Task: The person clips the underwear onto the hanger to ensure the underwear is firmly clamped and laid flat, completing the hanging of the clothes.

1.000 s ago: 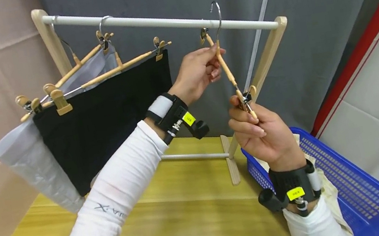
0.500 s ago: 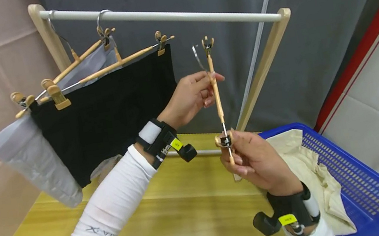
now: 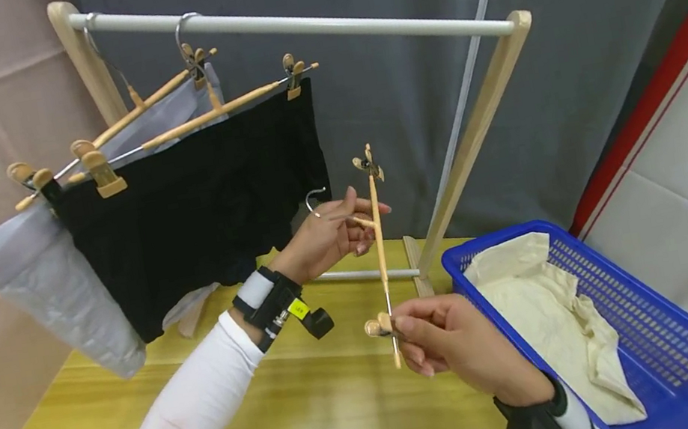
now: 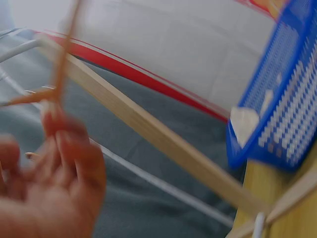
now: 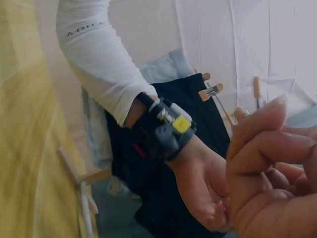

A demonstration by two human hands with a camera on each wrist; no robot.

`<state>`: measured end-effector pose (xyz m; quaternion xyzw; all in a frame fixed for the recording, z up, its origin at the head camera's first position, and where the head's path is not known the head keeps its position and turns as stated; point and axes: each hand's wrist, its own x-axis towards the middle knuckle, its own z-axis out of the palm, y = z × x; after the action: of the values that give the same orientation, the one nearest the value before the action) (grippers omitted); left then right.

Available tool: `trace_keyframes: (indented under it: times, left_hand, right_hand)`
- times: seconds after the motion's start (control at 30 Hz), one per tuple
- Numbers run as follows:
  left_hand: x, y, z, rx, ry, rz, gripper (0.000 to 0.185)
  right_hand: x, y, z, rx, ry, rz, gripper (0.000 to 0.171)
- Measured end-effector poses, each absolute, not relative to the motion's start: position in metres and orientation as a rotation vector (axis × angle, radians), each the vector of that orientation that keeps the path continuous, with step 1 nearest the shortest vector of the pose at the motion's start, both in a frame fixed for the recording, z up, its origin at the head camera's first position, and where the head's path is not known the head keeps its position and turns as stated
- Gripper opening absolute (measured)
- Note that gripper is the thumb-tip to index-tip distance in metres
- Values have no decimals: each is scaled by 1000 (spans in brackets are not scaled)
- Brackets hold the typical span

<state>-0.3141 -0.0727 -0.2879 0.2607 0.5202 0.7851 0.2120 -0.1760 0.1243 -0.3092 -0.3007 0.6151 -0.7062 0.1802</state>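
Note:
A wooden clip hanger [image 3: 382, 254] is held off the rack, its bar pointing away from me and its metal hook turned left. My left hand [image 3: 319, 240] holds it around the short neck at mid-bar; in the left wrist view this hand [image 4: 64, 173] is blurred, fingertips at the neck. With thumb and fingers my right hand [image 3: 457, 340] pinches the hanger's near end, at the near clip [image 3: 378, 326]. The far clip [image 3: 368, 163] has nothing in it. In the right wrist view my curled right fingers [image 5: 267, 153] cover the hanger's near end.
A white rail [image 3: 312, 24] on wooden posts spans the back. Black fabric [image 3: 198, 201] and a pale grey garment [image 3: 47, 279] hang from clip hangers at its left. A blue basket [image 3: 648, 315] with cream cloth [image 3: 538, 311] stands right on the wooden table [image 3: 323, 415].
The hanger has come off the rail, down and towards me, and its hook has swung to the left. Both hands have moved down and left with it, keeping their hold.

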Motion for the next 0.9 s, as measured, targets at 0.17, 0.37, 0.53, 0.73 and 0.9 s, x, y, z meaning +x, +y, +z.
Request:
trace_keyframes:
  times: [0.17,0.37,0.53,0.73,0.9]
  left_hand:
    - [-304,-93,-308,490,1270,2313,58]
    - [-289,-116,-327,355,1556,2338,57]
    - [-267,-130,-341,404,1763,2159,35]
    - [-247,-145,-358,392,1985,2022,31]
    - [-234,-159,-381,423,2081,1856,29]
  right_hand:
    - [-164,134,-328,-776,1744,-1914,22]
    - [-156,135,-349,-801,1754,-1855,20]
    - [-153,133,-364,-837,1781,-1788,18]
    - [-148,126,-374,-805,1823,-1667,20]
    - [-141,118,-385,-787,1923,-1502,25]
